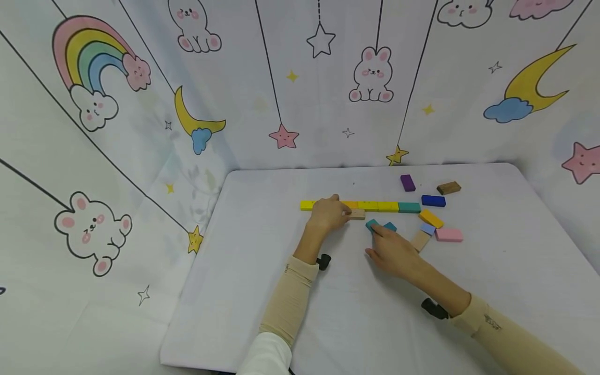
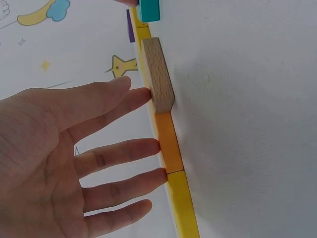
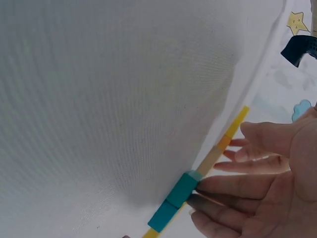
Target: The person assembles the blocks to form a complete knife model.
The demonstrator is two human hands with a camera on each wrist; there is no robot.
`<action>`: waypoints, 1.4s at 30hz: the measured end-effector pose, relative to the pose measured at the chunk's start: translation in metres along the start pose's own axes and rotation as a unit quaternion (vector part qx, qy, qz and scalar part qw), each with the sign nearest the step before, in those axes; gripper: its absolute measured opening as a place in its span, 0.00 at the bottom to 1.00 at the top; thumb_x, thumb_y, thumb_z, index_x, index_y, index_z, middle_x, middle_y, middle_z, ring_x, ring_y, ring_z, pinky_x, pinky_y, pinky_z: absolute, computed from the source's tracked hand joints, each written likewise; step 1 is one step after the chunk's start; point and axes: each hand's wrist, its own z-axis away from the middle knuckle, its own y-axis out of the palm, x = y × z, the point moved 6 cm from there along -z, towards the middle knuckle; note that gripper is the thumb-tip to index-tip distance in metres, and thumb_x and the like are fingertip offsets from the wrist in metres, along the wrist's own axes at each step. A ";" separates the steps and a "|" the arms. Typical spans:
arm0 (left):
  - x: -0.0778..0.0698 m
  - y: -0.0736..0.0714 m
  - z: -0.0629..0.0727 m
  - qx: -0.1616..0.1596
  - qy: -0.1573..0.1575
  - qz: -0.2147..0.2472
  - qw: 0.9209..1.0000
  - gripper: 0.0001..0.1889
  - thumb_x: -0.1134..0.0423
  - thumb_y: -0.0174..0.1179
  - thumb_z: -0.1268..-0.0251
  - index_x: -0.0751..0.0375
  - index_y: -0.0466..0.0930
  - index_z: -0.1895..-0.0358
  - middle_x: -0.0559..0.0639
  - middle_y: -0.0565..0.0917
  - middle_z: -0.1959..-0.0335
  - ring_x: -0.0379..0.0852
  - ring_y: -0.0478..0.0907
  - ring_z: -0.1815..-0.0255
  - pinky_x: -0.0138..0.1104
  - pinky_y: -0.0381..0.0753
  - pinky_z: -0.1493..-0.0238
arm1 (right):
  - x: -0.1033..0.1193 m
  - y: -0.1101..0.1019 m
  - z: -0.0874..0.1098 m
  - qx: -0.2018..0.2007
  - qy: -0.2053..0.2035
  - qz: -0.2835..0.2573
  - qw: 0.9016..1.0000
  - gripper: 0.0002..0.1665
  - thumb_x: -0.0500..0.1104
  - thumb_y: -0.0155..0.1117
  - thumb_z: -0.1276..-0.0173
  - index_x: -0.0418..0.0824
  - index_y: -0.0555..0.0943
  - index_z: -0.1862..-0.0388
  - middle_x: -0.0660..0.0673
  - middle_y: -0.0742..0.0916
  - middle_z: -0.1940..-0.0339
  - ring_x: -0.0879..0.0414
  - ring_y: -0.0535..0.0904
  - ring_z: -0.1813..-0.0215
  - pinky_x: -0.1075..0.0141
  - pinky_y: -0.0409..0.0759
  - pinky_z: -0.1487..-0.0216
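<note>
One lt. brn grained blk (image 2: 160,74)

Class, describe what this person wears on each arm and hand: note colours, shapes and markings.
The left hand and right hand are ungloved. The left beige sleeve meets a white sleeve further up the arm. The right beige sleeve bears a dark marking near its cuff. A small, black, rounded device sits at each wrist.

My wooden block (image 2: 159,77) looks matt and grainy, my orange block (image 2: 170,144) smooth; matt, woven cloth (image 3: 99,99) covers my table (image 1: 234,291).
</note>
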 end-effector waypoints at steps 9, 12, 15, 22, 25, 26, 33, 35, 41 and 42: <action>-0.001 -0.001 0.000 0.002 -0.001 -0.002 1.000 0.17 0.43 0.60 0.23 0.34 0.85 0.36 0.49 0.79 0.35 0.52 0.84 0.47 0.41 0.85 0.46 | -0.006 -0.002 -0.001 0.022 0.020 -0.007 1.000 0.32 0.50 0.71 0.27 0.23 0.81 0.40 0.29 0.79 0.31 0.35 0.78 0.32 0.45 0.79 0.36; -0.001 -0.001 0.000 0.002 -0.001 0.000 1.000 0.17 0.44 0.60 0.23 0.34 0.85 0.37 0.49 0.80 0.35 0.52 0.84 0.47 0.41 0.85 0.47 | -0.009 -0.001 -0.002 0.031 0.025 -0.014 0.999 0.32 0.50 0.71 0.27 0.24 0.81 0.39 0.30 0.79 0.30 0.35 0.78 0.31 0.45 0.79 0.36; -0.001 0.000 0.000 0.003 -0.002 -0.001 1.000 0.17 0.44 0.60 0.23 0.34 0.85 0.37 0.49 0.80 0.36 0.52 0.84 0.48 0.41 0.85 0.47 | -0.011 0.001 -0.002 0.040 0.023 -0.014 0.999 0.33 0.51 0.70 0.27 0.25 0.80 0.37 0.31 0.78 0.29 0.35 0.77 0.30 0.45 0.78 0.36; -0.001 -0.001 0.001 0.003 -0.004 -0.006 1.000 0.18 0.43 0.60 0.23 0.34 0.85 0.36 0.49 0.80 0.37 0.53 0.84 0.49 0.42 0.85 0.48 | -0.010 -0.001 0.000 0.038 0.008 -0.022 0.999 0.35 0.51 0.70 0.26 0.25 0.78 0.34 0.30 0.78 0.29 0.35 0.79 0.33 0.44 0.80 0.38; -0.001 -0.002 0.002 0.001 -0.002 -0.001 1.000 0.18 0.43 0.60 0.23 0.34 0.85 0.36 0.49 0.80 0.38 0.53 0.84 0.48 0.43 0.85 0.46 | -0.009 -0.003 0.000 0.036 -0.007 -0.033 0.999 0.33 0.50 0.69 0.25 0.26 0.78 0.33 0.31 0.79 0.29 0.35 0.80 0.34 0.45 0.82 0.40; -0.001 -0.002 0.002 0.002 -0.002 0.001 1.000 0.18 0.43 0.60 0.23 0.34 0.85 0.36 0.49 0.80 0.38 0.53 0.84 0.49 0.43 0.85 0.46 | -0.009 -0.004 0.001 0.037 -0.014 -0.037 0.999 0.33 0.50 0.69 0.25 0.27 0.79 0.34 0.32 0.79 0.29 0.35 0.81 0.34 0.45 0.82 0.40; -0.001 -0.001 0.001 0.005 -0.005 -0.001 1.000 0.18 0.43 0.60 0.23 0.34 0.85 0.36 0.49 0.80 0.37 0.53 0.84 0.49 0.43 0.85 0.46 | -0.011 -0.006 0.000 0.027 -0.058 -0.046 0.997 0.23 0.46 0.69 0.25 0.32 0.85 0.40 0.34 0.81 0.31 0.39 0.83 0.38 0.46 0.83 0.40; -0.001 -0.001 0.001 0.006 -0.005 -0.001 1.000 0.18 0.43 0.60 0.23 0.34 0.85 0.36 0.49 0.80 0.36 0.53 0.84 0.49 0.43 0.85 0.47 | -0.013 -0.006 -0.001 0.012 -0.064 -0.038 0.997 0.20 0.44 0.70 0.26 0.33 0.86 0.42 0.34 0.83 0.35 0.39 0.82 0.37 0.45 0.82 0.39; -0.001 -0.002 0.001 0.011 -0.007 0.001 1.000 0.18 0.42 0.60 0.23 0.33 0.85 0.36 0.49 0.80 0.36 0.53 0.84 0.50 0.42 0.85 0.48 | -0.015 -0.004 -0.005 0.019 -0.048 -0.041 0.998 0.20 0.43 0.70 0.26 0.34 0.86 0.40 0.36 0.85 0.36 0.39 0.83 0.36 0.45 0.82 0.39; -0.001 -0.003 0.001 0.010 -0.007 0.001 1.000 0.18 0.42 0.60 0.23 0.33 0.85 0.36 0.49 0.80 0.37 0.53 0.84 0.50 0.42 0.85 0.48 | -0.015 -0.003 -0.005 0.024 -0.042 -0.043 0.998 0.21 0.43 0.70 0.26 0.33 0.85 0.39 0.35 0.85 0.36 0.39 0.83 0.36 0.45 0.82 0.39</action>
